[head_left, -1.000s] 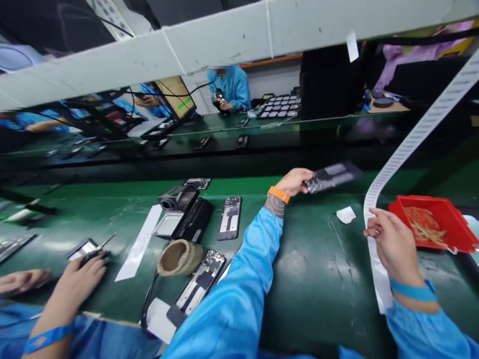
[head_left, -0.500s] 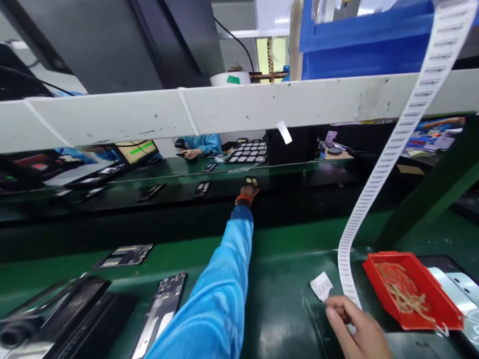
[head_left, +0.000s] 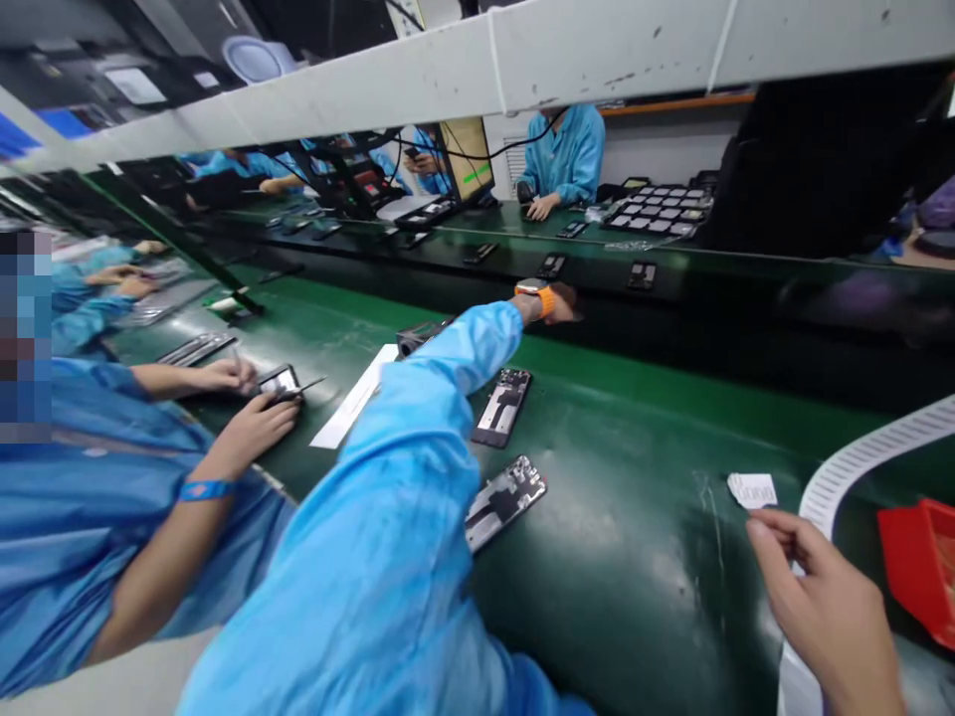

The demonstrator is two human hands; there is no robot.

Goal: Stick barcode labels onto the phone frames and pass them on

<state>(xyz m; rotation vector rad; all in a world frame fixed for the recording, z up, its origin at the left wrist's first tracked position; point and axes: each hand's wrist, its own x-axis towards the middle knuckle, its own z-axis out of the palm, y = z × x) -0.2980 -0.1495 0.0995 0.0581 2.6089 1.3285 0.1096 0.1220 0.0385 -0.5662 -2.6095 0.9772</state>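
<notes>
My left arm reaches forward in a blue sleeve, an orange-banded watch on the wrist. My left hand (head_left: 563,301) is at the near edge of the dark belt, smeared by motion, its fingers unclear. Just beyond it lie an opened phone (head_left: 552,266) and another phone (head_left: 642,275). At the lower right my right hand (head_left: 828,587) is closed, thumb and forefinger pinching a small white label (head_left: 752,489) with printed loops. A long barcode label strip (head_left: 858,457) runs down behind that hand. Two opened phones, one upper (head_left: 503,408) and one lower (head_left: 507,500), lie on the green bench.
A red tray (head_left: 921,567) is at the right edge. To the left, a co-worker's hands (head_left: 258,413) work on a phone with a thin tool. A white beam (head_left: 418,80) crosses overhead. Across the belt a person (head_left: 563,159) sits by a tray of parts (head_left: 657,209).
The view has swung left, bringing the co-worker into sight. My left hand has come away from the phone on the belt. My right hand keeps the white label.
</notes>
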